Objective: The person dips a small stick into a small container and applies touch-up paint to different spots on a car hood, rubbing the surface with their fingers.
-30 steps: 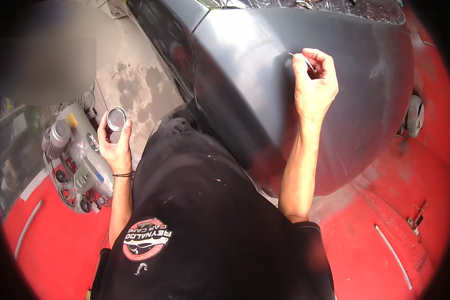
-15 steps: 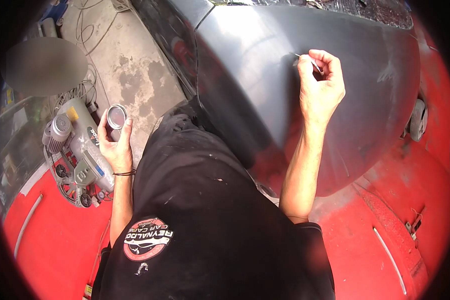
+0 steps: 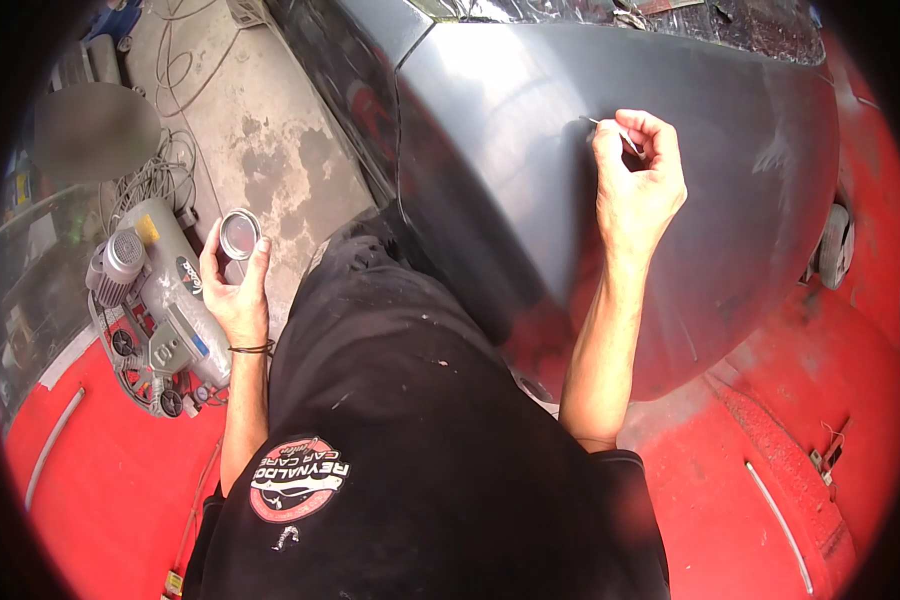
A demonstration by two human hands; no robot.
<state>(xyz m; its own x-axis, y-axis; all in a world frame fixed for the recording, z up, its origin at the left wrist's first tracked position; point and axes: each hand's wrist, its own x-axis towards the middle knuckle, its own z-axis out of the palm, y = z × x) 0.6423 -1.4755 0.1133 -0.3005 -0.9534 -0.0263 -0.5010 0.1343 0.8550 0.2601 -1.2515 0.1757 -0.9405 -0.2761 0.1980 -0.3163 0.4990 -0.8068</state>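
Observation:
My left hand (image 3: pixel 235 300) holds a small round open tin (image 3: pixel 240 235) upright, fingers and thumb wrapped round its sides. Something pale or greyish shows inside the tin. My right hand (image 3: pixel 640 180) pinches a thin light-coloured stick-like tool (image 3: pixel 629 140) between thumb and fingers; its kind I cannot make out. The tool's fine tip points left, at or just above a dark grey car body panel (image 3: pixel 510 150), and I cannot tell whether it touches. Most of the tool is hidden by my fingers.
An air compressor (image 3: pixel 165 270) stands on the left beside coiled hoses (image 3: pixel 160 180). Red panels (image 3: pixel 710 480) lie low on both sides. Plastic sheeting (image 3: pixel 710 20) covers part of the car at the top. Stained concrete floor (image 3: pixel 290 150) shows between compressor and car.
The view has shifted slightly, so the panel sits a little lower. Both hands keep their grips; the right hand and tool tip stay at nearly the same spot on the panel.

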